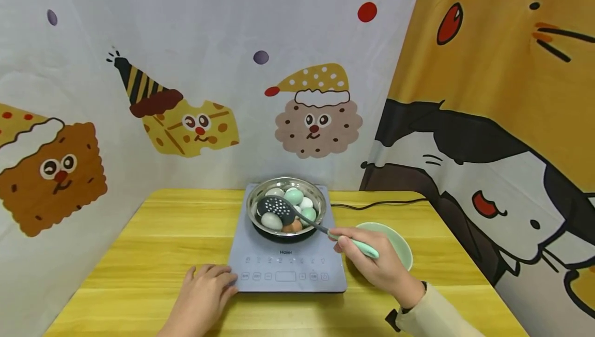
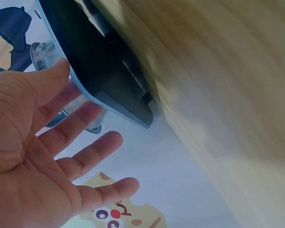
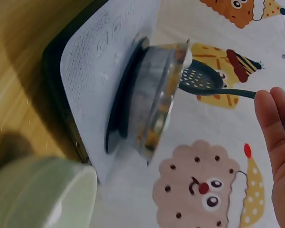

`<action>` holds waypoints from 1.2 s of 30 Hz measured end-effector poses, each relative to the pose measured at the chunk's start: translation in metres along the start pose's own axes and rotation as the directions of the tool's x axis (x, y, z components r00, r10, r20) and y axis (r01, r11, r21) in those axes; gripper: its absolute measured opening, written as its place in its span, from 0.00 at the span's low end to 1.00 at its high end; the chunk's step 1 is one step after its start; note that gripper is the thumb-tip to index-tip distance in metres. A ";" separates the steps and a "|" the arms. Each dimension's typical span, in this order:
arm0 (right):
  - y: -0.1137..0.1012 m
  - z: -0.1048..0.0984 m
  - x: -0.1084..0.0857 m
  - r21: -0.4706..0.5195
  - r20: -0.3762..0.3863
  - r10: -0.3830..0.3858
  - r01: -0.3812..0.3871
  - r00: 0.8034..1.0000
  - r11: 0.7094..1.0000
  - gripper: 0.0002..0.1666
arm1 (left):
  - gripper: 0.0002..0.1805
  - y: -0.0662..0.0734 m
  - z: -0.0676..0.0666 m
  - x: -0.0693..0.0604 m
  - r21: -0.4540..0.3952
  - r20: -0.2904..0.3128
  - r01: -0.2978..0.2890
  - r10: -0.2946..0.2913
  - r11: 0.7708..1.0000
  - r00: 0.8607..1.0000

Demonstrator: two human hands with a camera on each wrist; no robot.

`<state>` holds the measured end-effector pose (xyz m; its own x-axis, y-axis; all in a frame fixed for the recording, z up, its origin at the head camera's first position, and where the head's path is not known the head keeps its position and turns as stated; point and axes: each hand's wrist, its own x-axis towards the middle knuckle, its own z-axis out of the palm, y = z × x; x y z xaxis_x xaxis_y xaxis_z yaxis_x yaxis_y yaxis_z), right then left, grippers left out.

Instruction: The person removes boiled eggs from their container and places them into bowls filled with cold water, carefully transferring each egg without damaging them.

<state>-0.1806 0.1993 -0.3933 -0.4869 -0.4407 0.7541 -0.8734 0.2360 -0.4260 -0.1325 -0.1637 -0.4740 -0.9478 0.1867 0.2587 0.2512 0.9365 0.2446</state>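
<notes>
My right hand (image 1: 383, 267) grips the green handle of a dark slotted spoon (image 1: 274, 207). The spoon's perforated head is over the eggs (image 1: 294, 196) in a round metal pan (image 1: 321, 200); in the right wrist view it appears at the pan's rim. Those eggs are white, pale green, greyish and brown. Under the pan is a Haier induction cooker (image 1: 285, 264). With fingers relaxed, my left hand (image 1: 202, 293) touches the cooker's front left edge; the left wrist view shows its fingers spread. A pale green bowl (image 1: 401, 246) stands right of the cooker, partly hidden by my right hand.
The cooker stands on a yellow wood-grain table (image 1: 153, 244). A black cord (image 1: 372, 207) runs from its back right across the table. Behind hangs a white cloth (image 1: 200, 27) printed with cartoon figures, and a cartoon cat curtain (image 1: 465, 78) hangs on the right.
</notes>
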 end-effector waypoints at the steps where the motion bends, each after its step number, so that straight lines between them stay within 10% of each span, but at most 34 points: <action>1: 0.001 0.001 0.002 0.025 0.005 0.053 -0.053 0.999 0.998 0.19 | 0.10 -0.001 0.000 0.000 0.000 -0.001 0.003 -0.003 1.000 1.000; 6: 0.000 0.007 0.006 0.071 -0.008 0.224 -0.222 0.975 0.972 0.18 | 0.10 -0.002 -0.001 0.000 0.002 -0.004 0.004 -0.004 1.000 1.000; 9: -0.003 0.007 0.005 0.147 -0.054 0.374 -0.364 0.926 0.920 0.16 | 0.10 -0.001 -0.001 0.000 -0.001 -0.007 0.001 -0.001 1.000 1.000; 12: -0.002 0.006 0.007 0.288 -0.075 0.549 -0.509 0.832 0.811 0.20 | 0.10 -0.001 -0.003 0.000 -0.009 -0.006 0.012 -0.012 1.000 1.000; 19: 0.004 0.003 0.013 0.566 -0.011 0.842 -0.691 0.539 0.450 0.27 | 0.10 -0.001 -0.003 0.000 -0.017 0.027 0.031 -0.031 0.999 0.999; 22: 0.004 0.000 0.013 0.619 0.016 0.883 -0.698 0.468 0.359 0.28 | 0.10 0.000 -0.003 -0.001 -0.013 0.021 0.024 -0.024 1.000 0.999; 28: 0.003 -0.008 0.012 0.657 0.015 0.906 -0.687 0.424 0.311 0.26 | 0.10 0.001 -0.002 0.000 -0.022 0.019 0.034 -0.033 0.999 0.999; 36: 0.002 -0.023 0.007 0.608 -0.080 0.873 -0.671 0.481 0.425 0.27 | 0.11 0.000 -0.002 0.002 -0.032 0.035 0.050 -0.048 0.998 0.998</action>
<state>-0.1863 0.2168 -0.3769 -0.9975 0.0633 0.0306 -0.0387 -0.1308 -0.9906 -0.1341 -0.1643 -0.4717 -0.9651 0.1513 0.2135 0.2100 0.9347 0.2868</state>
